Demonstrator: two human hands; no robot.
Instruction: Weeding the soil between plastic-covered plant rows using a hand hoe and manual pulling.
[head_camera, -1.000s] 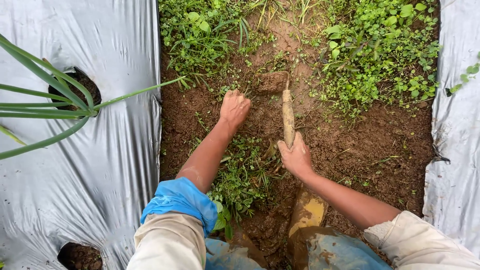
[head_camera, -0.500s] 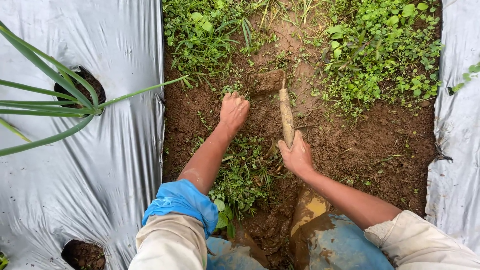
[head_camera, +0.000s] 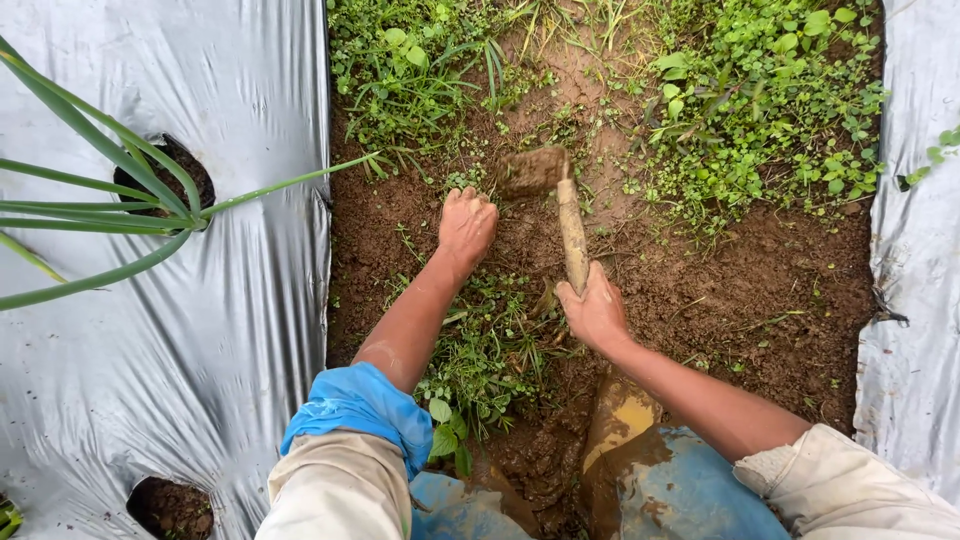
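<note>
1. Your right hand (head_camera: 596, 312) is clenched around the wooden handle of a small hand hoe (head_camera: 560, 205).
2. The hoe's muddy blade sits on the bare soil strip (head_camera: 760, 290), just beyond your left hand (head_camera: 466, 224).
3. Your left hand rests flat and released on the soil, left of the hoe handle.
4. Pulled weeds (head_camera: 480, 350) lie nearer you than the hoe.

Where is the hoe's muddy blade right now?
In the head view, the muddy blade sits upper centre on the bare soil, just above the left hand, at the edge of the weeds.
</note>
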